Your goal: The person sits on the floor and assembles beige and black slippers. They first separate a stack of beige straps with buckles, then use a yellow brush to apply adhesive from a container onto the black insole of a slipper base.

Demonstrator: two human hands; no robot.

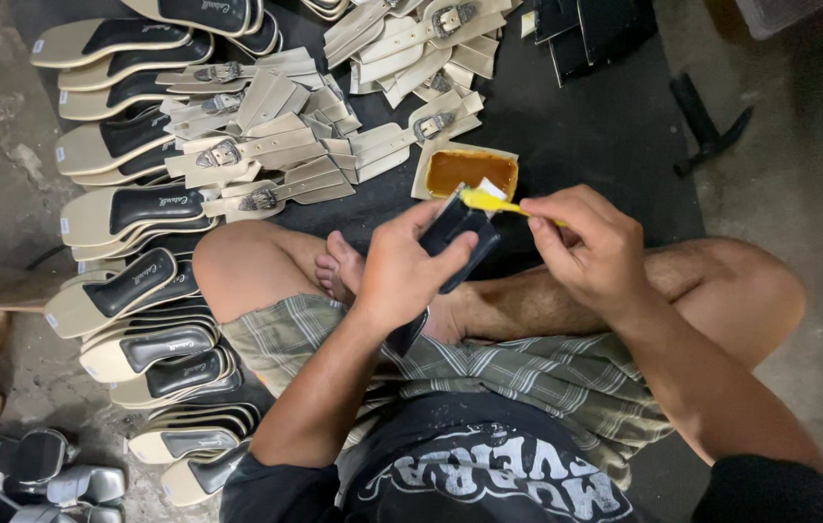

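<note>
black shoe sole piece (458, 237), long and flat, sits in your left hand (402, 271), held up over your crossed legs. your left fingers (450, 254) are wrapped tight around its middle, so that hand is closed on it. its long line runs from down by your wrist up and away to the right, and the top end points toward the small tan tray of brown glue (468, 170) on the dark mat (605, 136).

your right hand (591, 247) is pinched shut on a thin yellow brush (499, 203). the brush lies almost flat, and its tip points left. the tip is touching the top end of the sole piece, just below the glue tray. so the brush comes at the sole from the right side, and it crosses the sole's long line.

the right hand is the one nearer the glue tray. the left hand is lower and closer to your body.

on the floor to your left lie rows of beige and black shoe insoles (131, 281). past your knee is a pile of beige straps with metal buckles (266, 145).
</note>
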